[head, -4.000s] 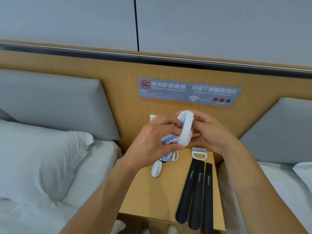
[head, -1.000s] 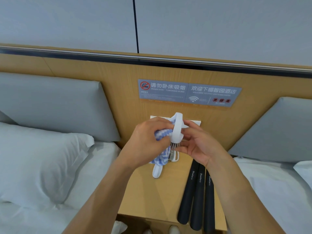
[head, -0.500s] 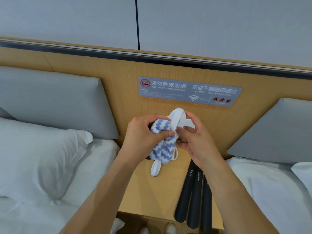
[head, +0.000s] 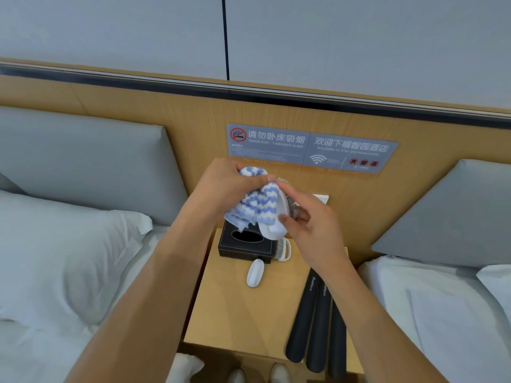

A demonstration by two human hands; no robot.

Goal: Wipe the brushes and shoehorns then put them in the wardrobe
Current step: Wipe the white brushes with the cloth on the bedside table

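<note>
Flanking the wooden counter (head: 249, 322) at 9 and 3 o'clock are two beds, and on it three black shoehorns (head: 318, 322) lie side by side at 4 o'clock, seemingly waiting for wiping. Behind them at 12 o'clock sits a black tissue box (head: 246, 246) with nothing showing in its oval slot, two small white brushes (head: 255, 273) just beside it. Above, the right hand (head: 312, 225) pinches a white brush (head: 272, 225) steady while the left hand (head: 224, 189) clamps a blue-striped cloth (head: 258, 204) against it, likely mid-wipe.

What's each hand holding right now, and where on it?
Left hand grips the bunched blue-and-white zigzag cloth near its top. Right hand holds the white plastic brush by its edge, thumb on the body.
</note>
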